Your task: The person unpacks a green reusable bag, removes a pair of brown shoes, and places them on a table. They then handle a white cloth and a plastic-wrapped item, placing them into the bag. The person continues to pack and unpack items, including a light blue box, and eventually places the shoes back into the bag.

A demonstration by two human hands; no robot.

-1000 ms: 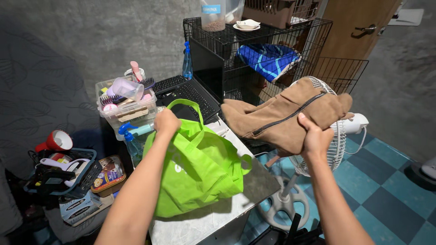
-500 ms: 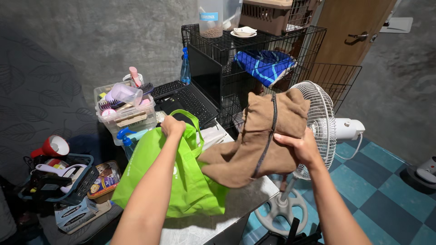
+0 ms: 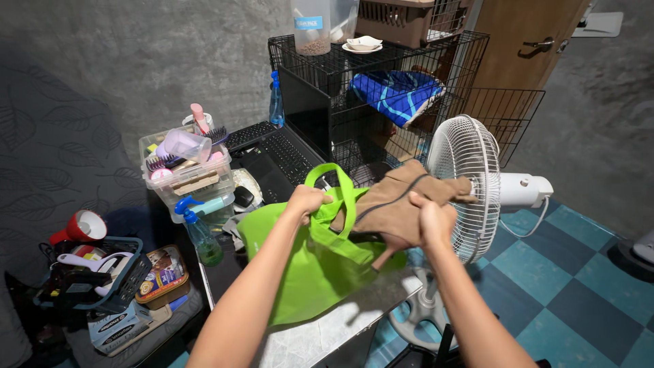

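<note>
A tote bag [image 3: 320,262] rests on the table [image 3: 320,334] near its front right corner, with a boot [image 3: 395,208] partly inside its mouth. Behind the bag a laptop [image 3: 286,146] lies toward the table's back edge, and a bin of brushes [image 3: 187,170] sits at the left edge with a spray bottle [image 3: 197,228] before it. A wire crate [image 3: 381,88] stands behind the table, a standing fan [image 3: 463,187] off its right edge.

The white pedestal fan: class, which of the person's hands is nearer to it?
Right. The right hand, gripping the brown suede boot, is just beside the fan; the left hand holds the green bag's handle, farther away.
</note>
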